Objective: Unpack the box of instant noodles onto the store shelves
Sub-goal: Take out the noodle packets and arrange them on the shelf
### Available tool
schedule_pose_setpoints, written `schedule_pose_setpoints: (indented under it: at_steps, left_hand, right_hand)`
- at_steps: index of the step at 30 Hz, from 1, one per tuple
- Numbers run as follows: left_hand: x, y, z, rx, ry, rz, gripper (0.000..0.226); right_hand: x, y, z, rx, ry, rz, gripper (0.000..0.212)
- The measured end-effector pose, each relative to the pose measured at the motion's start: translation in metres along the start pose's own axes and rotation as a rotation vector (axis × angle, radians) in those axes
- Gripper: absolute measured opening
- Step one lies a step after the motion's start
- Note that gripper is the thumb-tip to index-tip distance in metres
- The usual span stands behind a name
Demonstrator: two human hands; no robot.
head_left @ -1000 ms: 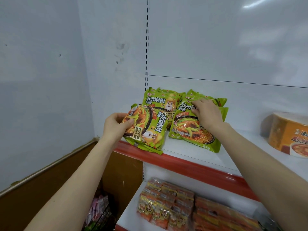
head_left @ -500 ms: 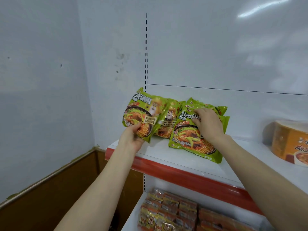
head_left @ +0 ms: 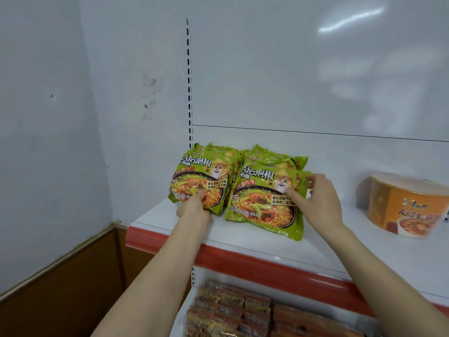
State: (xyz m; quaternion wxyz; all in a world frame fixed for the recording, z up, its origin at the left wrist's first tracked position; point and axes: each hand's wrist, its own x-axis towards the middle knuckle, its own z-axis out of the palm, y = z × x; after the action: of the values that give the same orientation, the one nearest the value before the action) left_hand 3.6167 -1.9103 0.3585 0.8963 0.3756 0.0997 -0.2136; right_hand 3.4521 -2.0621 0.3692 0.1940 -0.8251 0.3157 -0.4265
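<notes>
Noodle packs (head_left: 264, 203) stand in two leaning rows on the shelf (head_left: 267, 246). Left hand (head_left: 194, 207) grips the left front pack (head_left: 201, 176), propping it upright; right hand (head_left: 318, 200) pinches the right pack's corner, apparently squaring it.

The green noodle packet (head_left: 201, 176) gripped by the left hand (head_left: 194, 209), earlier tilted off the shelf (head_left: 267, 250), now stands upright on it. The right hand (head_left: 315, 199) now pinches the neighbouring packet (head_left: 260, 205) by its upper right corner instead.
</notes>
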Motion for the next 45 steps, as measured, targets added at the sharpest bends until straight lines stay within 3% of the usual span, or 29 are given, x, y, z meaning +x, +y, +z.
schedule_pose_setpoints:
  at_steps: [2, 4, 8, 10, 13, 15, 17, 22, 32, 38, 45]
  left_hand:
    - [0.0, 0.004, 0.002, 0.129, 0.007, -0.011, 0.041]
    - [0.0, 0.01, 0.003, 0.26, -0.041, -0.027, 0.042]
    - [-0.002, 0.022, 0.005, 0.545, -0.131, -0.027, 0.035]
    - [0.004, 0.024, 0.002, 0.718, -0.165, 0.009, 0.031]
    - [0.008, 0.023, -0.006, 1.027, -0.179, 0.174, 0.024]
    - [0.011, 0.024, -0.013, 1.394, -0.155, 0.39, 0.031]
    - [0.008, 0.024, -0.016, 1.611, -0.095, 0.537, 0.041]
    - [0.017, 0.02, -0.022, 1.702, -0.045, 0.656, 0.048]
    - [0.019, 0.013, -0.02, 1.829, 0.04, 0.829, 0.035]
    - [0.016, 0.009, -0.024, 1.919, 0.136, 0.885, 0.051]
    - [0.02, 0.011, -0.025, 1.859, -0.006, 0.861, 0.055]
  right_hand:
    - [-0.001, 0.006, -0.004, 0.015, -0.069, 0.122, 0.075]
    - [0.0, 0.01, -0.007, 0.003, -0.193, 0.229, 0.081]
    - [0.001, 0.007, -0.009, 0.178, -0.46, 0.316, 0.043]
    - [0.002, 0.004, -0.009, 0.224, -0.516, 0.29, 0.027]
    - [0.001, 0.0, -0.009, 0.213, -0.491, 0.236, 0.022]
    - [0.0, -0.002, -0.008, 0.185, -0.444, 0.198, 0.026]
    - [-0.001, -0.003, -0.006, 0.17, -0.41, 0.179, 0.029]
    - [0.0, -0.005, -0.004, 0.144, -0.382, 0.168, 0.027]
    - [-0.001, -0.009, -0.006, 0.114, -0.378, 0.179, 0.031]
    - [-0.005, -0.005, -0.005, 0.107, -0.368, 0.195, 0.035]
    - [-0.004, 0.0, -0.004, 0.092, -0.353, 0.212, 0.039]
